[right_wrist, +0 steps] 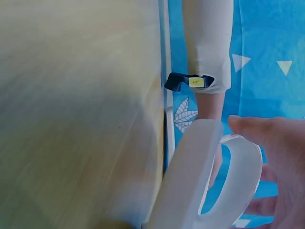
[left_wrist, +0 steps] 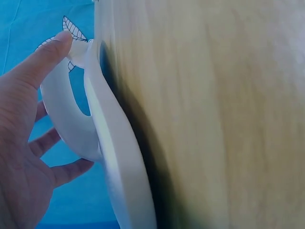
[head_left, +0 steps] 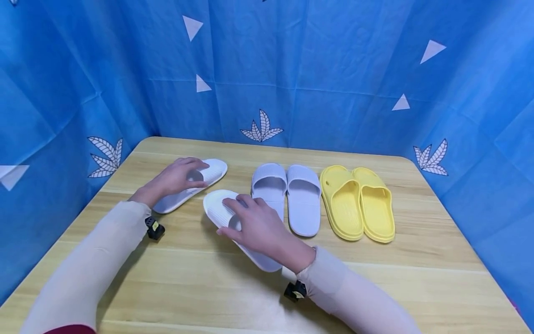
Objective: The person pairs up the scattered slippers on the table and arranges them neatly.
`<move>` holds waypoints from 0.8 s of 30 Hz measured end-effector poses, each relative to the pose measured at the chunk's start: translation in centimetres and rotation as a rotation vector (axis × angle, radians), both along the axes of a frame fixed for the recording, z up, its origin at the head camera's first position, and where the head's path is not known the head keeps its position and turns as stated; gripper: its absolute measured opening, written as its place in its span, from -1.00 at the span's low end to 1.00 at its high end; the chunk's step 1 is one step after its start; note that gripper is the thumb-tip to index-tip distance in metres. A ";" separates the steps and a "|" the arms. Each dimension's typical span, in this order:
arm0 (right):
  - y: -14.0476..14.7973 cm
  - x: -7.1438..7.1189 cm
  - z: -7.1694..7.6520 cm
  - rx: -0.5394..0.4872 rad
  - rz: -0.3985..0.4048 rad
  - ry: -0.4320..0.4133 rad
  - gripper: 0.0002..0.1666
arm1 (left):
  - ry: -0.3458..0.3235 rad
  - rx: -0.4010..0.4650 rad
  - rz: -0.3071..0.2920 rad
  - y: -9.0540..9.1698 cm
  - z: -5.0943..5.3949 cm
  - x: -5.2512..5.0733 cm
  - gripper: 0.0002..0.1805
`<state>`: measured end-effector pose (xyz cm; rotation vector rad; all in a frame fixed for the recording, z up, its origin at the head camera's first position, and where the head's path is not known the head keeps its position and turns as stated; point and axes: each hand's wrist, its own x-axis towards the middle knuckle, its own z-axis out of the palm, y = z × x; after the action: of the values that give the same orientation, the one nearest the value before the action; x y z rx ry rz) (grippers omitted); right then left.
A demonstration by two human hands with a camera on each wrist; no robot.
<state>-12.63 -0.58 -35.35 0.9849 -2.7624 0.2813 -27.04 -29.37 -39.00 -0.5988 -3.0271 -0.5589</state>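
Observation:
On the left side of the table, my left hand (head_left: 180,178) holds a white slipper (head_left: 215,170) across its strap, thumb on one side and fingers on the other. The left wrist view shows the thumb at the strap's edge and the spread fingers behind the strap (left_wrist: 76,131). Nearer the middle, my right hand (head_left: 260,228) grips a second white slipper (head_left: 216,203) over the strap. This one is slanted, toe toward the far left, with a shadow beneath it. Its thick sole (right_wrist: 188,179) faces the table in the right wrist view.
A pair of pale lavender slippers (head_left: 304,208) lies side by side just beyond my right hand. To their right is a pair of yellow slippers (head_left: 343,208). The wooden table (head_left: 167,287) is bordered by a blue patterned curtain (head_left: 333,60) at the back and sides.

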 end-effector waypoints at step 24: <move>-3.2 -3.8 -0.1 0.048 -0.193 -0.057 -0.15 | 0.050 0.001 0.019 -0.8 -0.3 -0.1 -0.21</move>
<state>-16.46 -3.78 -35.45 0.7229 -2.9012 0.2167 -27.14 -30.22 -39.30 -0.5738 -2.9826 -0.5357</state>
